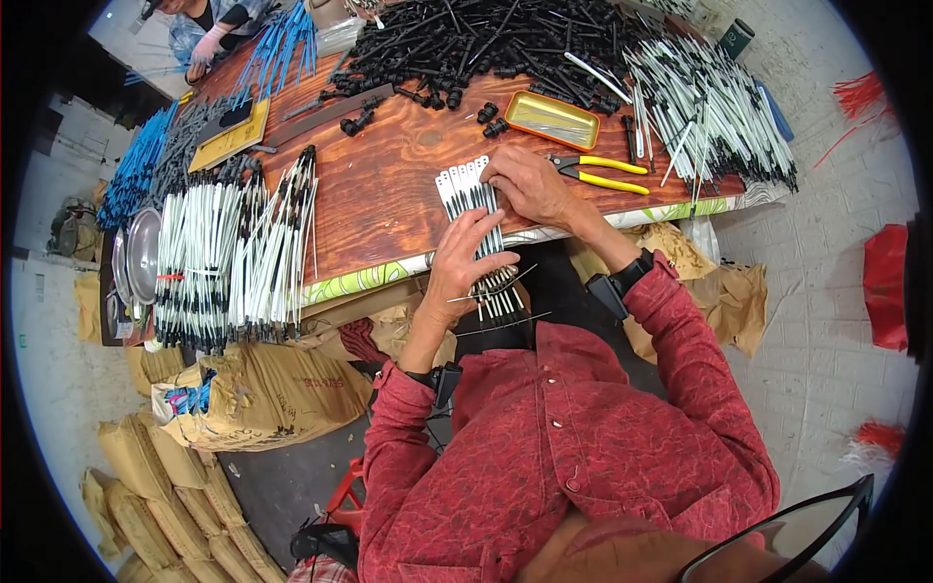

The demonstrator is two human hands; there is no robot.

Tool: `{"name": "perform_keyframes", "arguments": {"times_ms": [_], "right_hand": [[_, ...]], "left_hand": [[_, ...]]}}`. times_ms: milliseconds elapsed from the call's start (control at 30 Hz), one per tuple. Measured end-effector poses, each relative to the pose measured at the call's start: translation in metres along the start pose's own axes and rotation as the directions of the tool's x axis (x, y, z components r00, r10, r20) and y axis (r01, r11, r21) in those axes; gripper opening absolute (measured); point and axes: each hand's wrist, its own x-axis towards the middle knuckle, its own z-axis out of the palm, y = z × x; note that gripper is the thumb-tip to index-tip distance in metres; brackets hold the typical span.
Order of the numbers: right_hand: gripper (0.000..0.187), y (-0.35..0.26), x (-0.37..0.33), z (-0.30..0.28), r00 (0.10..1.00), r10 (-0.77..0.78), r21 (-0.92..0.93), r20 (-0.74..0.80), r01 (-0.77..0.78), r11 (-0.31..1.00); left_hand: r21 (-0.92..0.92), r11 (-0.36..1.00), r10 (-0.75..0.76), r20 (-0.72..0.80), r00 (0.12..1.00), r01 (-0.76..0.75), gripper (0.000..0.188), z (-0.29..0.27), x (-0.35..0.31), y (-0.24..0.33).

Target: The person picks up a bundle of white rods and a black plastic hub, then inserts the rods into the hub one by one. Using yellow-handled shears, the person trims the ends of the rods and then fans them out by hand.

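A flat row of white-and-black plastic strips [457,181] lies at the table's front edge, the holed white ends fanned side by side. Across its middle rests my left hand [459,257], thumb and fingers closed around the strips. My right hand [530,187] has its fingers bent and pressed to the upper right end of the same row; the fingertips are partly hidden. Past the table edge, the dark lower ends hang over my lap, with thin wires [505,325] running crosswise through or along them. Beside my right hand lie yellow-handled pliers [612,175].
An orange-rimmed tray [554,119] holds thin wires. White-and-black strips are heaped at right [714,117] and bundled at left [199,262]. Black plastic parts [486,39] cover the back. A co-worker's gloved hand [207,47] shows at far left. A paper sack [272,398] stands below.
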Motion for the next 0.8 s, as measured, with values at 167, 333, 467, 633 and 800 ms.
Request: {"name": "perform_keyframes", "arguments": {"times_ms": [167,333,467,633,800], "right_hand": [[0.01,-0.003,0.001,0.001,0.999,-0.005,0.017,0.052,0.004,1.0],[0.011,0.001,0.002,-0.002,0.996,0.031,0.069,0.082,-0.037,0.997],[0.01,0.001,0.003,-0.003,0.997,0.011,0.05,0.07,-0.014,0.999],[0.011,-0.005,0.004,0.001,0.998,0.018,0.045,0.055,-0.021,0.999],[0.014,-0.008,0.002,0.008,0.998,0.043,0.092,0.043,-0.047,0.995]], "left_hand": [[-0.006,1.0,-0.004,-0.001,1.0,0.004,0.051,0.0,0.001,0.001],[0.002,1.0,-0.002,-0.001,1.0,0.002,0.05,0.0,0.001,0.0],[-0.003,1.0,-0.024,0.0,1.0,0.024,0.05,0.0,0.001,0.003],[0.016,1.0,-0.022,0.004,1.0,0.022,0.049,0.001,0.001,0.002],[0.016,1.0,-0.014,-0.005,1.0,0.014,0.048,0.002,0.0,0.001]]}}
